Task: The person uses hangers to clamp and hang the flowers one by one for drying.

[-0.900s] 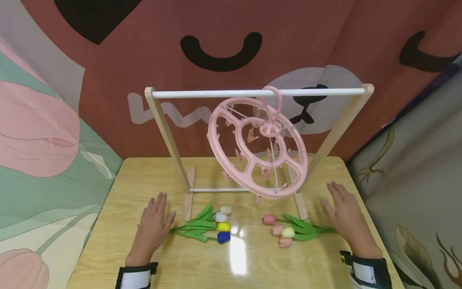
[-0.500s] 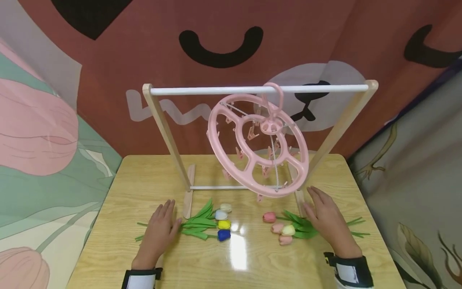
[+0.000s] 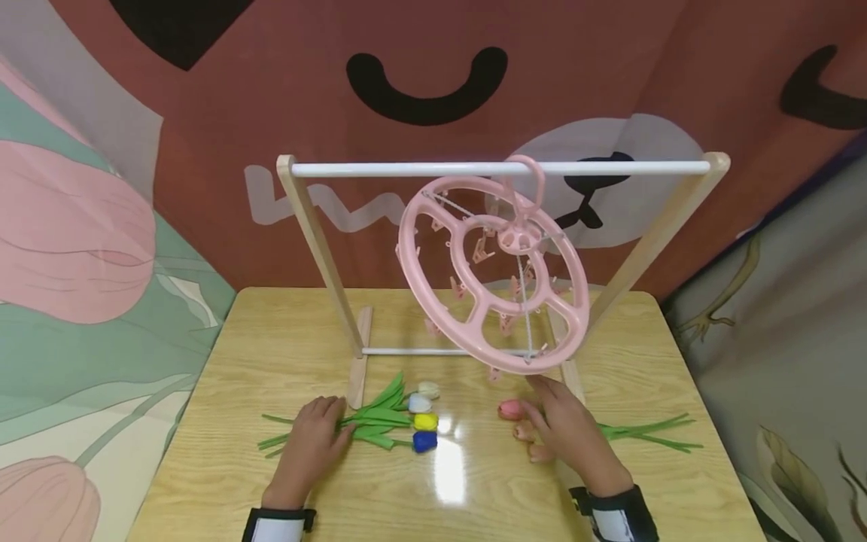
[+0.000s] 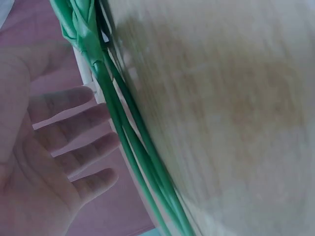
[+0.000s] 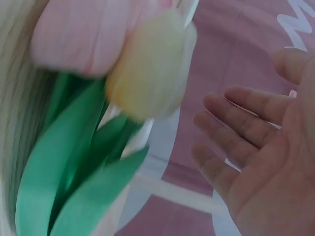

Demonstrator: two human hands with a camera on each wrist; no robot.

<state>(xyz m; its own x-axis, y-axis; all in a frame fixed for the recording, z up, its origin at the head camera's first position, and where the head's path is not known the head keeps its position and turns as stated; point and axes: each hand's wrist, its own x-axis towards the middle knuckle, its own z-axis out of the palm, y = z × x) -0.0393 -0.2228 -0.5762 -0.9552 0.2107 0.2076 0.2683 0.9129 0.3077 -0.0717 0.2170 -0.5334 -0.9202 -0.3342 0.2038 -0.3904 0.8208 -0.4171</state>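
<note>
My left hand point(image 3: 310, 448) hovers over the stems of a bunch of artificial tulips point(image 3: 382, 415) in the head view. In the left wrist view, its fingers point(image 4: 76, 120) are loosely extended beside the green stems point(image 4: 130, 128), not wrapped round them. White, pale blue, yellow and dark blue heads point toward the table's middle. Over a second tulip bunch point(image 3: 510, 409) on the right, my right hand point(image 3: 576, 436) covers the leaves and part of the pink heads. The right wrist view shows its relaxed fingers point(image 5: 236, 130) apart from a pale yellow tulip point(image 5: 152, 69).
Behind the flowers, a wooden rack with a white top rail point(image 3: 406, 169) stands on the table point(image 3: 244, 361). From the rail hangs a tilted pink round clip hanger point(image 3: 478, 312) with small clips, low over the right side. A printed curtain point(image 3: 305, 68) surrounds the table.
My right hand has moved left from the stem ends, across the leaves to the pink tulip heads. The left hand has shifted slightly right over its bunch. Both bunches still lie in place.
</note>
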